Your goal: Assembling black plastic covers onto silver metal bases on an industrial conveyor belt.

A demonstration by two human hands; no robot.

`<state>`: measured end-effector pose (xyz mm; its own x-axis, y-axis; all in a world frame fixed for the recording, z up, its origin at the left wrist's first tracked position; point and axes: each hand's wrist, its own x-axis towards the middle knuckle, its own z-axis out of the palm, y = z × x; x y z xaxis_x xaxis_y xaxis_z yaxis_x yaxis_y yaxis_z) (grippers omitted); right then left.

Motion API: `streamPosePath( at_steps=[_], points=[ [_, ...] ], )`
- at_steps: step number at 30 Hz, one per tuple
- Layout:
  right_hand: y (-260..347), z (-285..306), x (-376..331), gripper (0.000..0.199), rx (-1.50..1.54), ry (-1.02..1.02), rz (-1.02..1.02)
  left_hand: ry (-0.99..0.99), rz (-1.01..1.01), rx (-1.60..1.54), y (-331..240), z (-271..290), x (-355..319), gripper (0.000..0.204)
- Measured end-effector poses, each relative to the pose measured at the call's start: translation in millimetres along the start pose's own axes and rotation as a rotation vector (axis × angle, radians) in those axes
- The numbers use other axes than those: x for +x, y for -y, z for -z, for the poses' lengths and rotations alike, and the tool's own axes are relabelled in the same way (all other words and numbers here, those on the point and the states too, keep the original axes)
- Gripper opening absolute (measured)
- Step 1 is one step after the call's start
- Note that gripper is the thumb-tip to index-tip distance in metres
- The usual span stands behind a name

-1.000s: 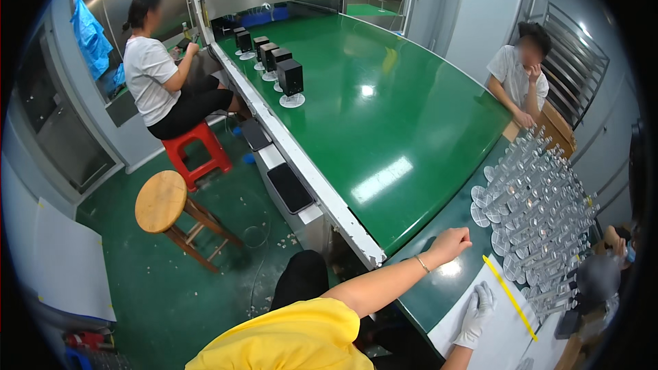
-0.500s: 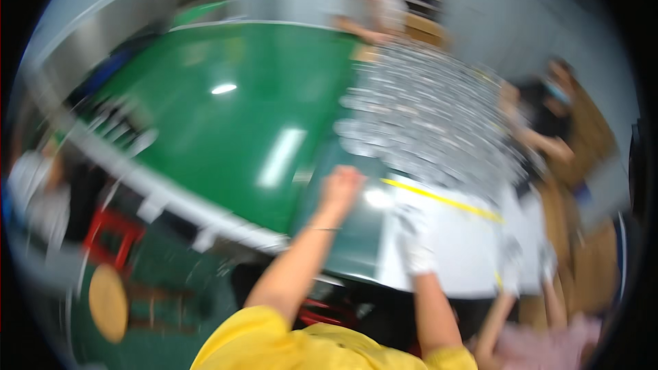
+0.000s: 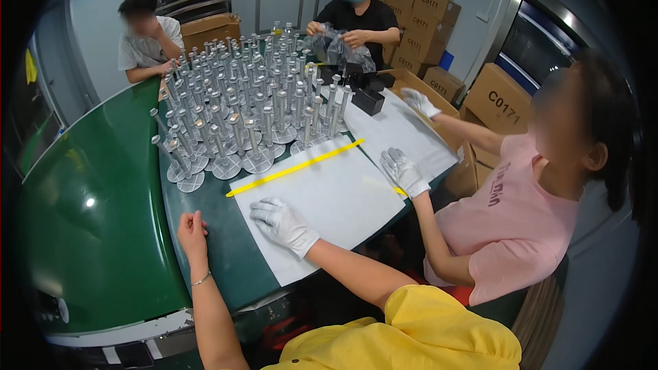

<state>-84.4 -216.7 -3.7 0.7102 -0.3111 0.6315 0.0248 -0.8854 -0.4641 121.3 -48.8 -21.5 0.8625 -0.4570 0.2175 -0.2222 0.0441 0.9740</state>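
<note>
Your view has swung right; your gloved right hand (image 3: 284, 224) lies flat, fingers spread, on smooth white paper (image 3: 343, 195); your bare left hand (image 3: 192, 227) rests loosely curled on the green table (image 3: 96, 233).

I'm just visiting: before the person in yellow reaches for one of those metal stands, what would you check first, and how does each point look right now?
1. Right hand gloved: ok.
2. Left hand gloved: not ok, bare, resting on the green table.
3. White paper sheet lies flat under the right hand: ok.
4. Metal stands upright: ok.
5. Neighbour's gloved hand off the reach path: ok, at the sheet's far edge.
6. Yellow strip fixed down: cannot tell.
</note>
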Motion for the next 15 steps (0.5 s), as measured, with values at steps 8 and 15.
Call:
streamPosePath(
  at_steps=[8,15],
  points=[
    [3.2,-2.5,3.7,0.019,-0.010,0.029,0.011,-0.010,-0.009,0.021,2.3,6.1,0.9,0.034],
    [3.2,-3.0,2.9,0.019,-0.009,0.020,0.011,-0.006,-0.013,0.051,0.2,6.4,0.3,0.037]
  ],
)
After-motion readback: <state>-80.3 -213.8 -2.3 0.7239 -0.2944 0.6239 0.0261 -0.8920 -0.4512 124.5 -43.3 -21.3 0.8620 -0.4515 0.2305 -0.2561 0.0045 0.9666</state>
